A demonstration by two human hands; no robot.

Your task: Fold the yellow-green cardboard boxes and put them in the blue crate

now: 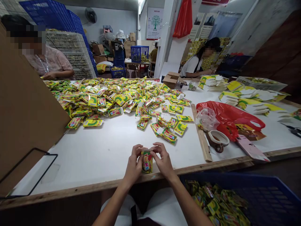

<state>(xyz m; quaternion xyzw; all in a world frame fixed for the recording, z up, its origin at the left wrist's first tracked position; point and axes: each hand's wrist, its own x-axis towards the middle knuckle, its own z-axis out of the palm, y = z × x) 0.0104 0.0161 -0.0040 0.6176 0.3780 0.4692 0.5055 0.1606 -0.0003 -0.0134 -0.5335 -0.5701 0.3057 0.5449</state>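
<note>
Close to the table's front edge, a small yellow-green printed box [147, 162] stands upright between my two hands. My left hand [135, 161] is closed around its left side, thumb on the front and fingers at the top. On the other side, my right hand [162, 159] pinches the upper right corner by the top flap. The fingers partly cover the top of the box, so how far the flap is folded is hidden. Several like boxes, such as one with a pale open flap [168, 136], lie just beyond my hands.
A big heap of small boxes [122, 95] covers the table's far side. A cardboard sheet [28, 110] rises at left. Right of a wooden strip [201, 135] are a red bag [231, 114] and a mug [218, 141]. Below sits a blue crate [263, 191]. Two co-workers sit opposite.
</note>
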